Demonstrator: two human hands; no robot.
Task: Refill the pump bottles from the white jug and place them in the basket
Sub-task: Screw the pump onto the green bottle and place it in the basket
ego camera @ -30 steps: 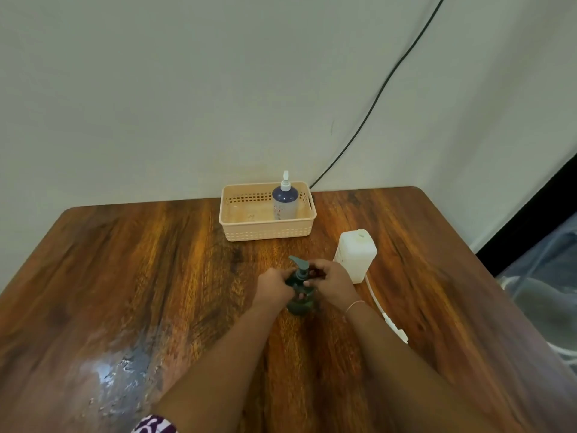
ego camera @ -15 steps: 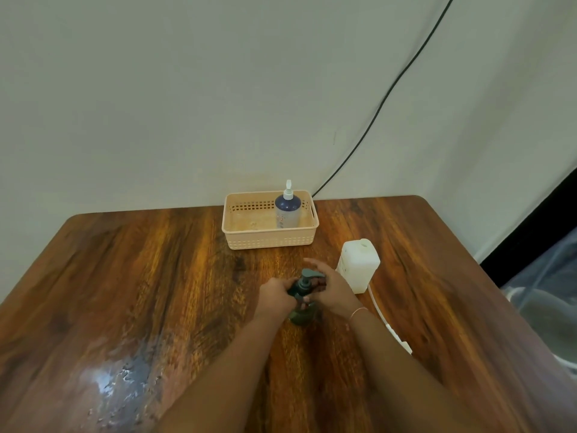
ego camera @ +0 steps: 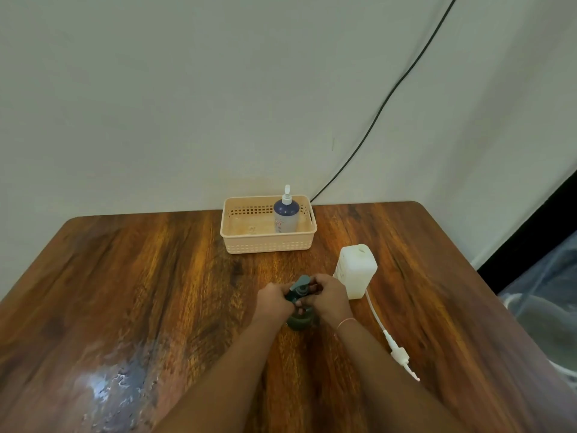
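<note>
A dark green pump bottle (ego camera: 299, 321) stands upright on the wooden table (ego camera: 156, 292) at the centre. My left hand (ego camera: 271, 300) grips its neck from the left. My right hand (ego camera: 331, 296) is closed on the grey-green pump head (ego camera: 300, 284) from the right. The white jug (ego camera: 356, 270) stands open-topped just right of my hands. A beige basket (ego camera: 268, 242) sits at the far edge with a blue pump bottle (ego camera: 286, 215) upright in its right half.
A white pump tube with its nozzle (ego camera: 394, 345) lies on the table from the jug toward the near right. A wet patch (ego camera: 121, 379) shines at the near left. A black cable (ego camera: 374, 120) runs down the wall behind the basket. The table's right edge drops off close to the jug.
The pump head has turned between my fingers, its spout pointing a different way. Both hands stay on the green bottle in the same spot. The view has tilted up slightly.
</note>
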